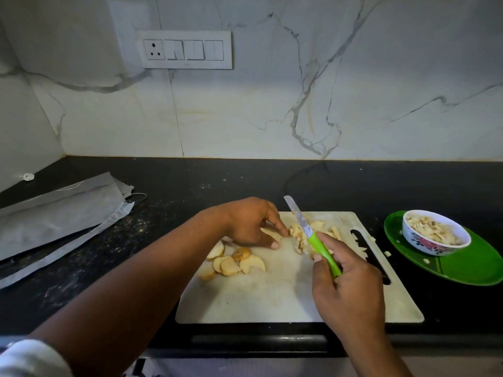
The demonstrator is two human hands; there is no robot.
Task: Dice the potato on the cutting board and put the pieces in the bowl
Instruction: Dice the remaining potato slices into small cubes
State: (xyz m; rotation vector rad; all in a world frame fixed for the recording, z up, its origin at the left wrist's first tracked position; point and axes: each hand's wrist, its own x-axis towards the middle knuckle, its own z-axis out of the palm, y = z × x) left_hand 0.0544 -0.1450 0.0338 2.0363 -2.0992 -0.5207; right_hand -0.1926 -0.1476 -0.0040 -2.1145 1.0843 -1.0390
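The right hand [345, 289] grips a green-handled knife [313, 235], blade tilted over diced potato pieces [304, 238]. The left hand [250, 221] seemingly pinches a slice with curled fingers on the cutting board [272, 295] (pale slices [231, 261] lie nearby); the bowl [435, 232] holds dice.

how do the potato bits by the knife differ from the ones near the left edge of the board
The pieces by the knife are small, irregular dice in a heap under the knife; the slices at the board's left are larger, flat, curved and overlapping, not yet diced. The left hand touches neither group plainly. Both are pale yellow and lie on the cutting board.
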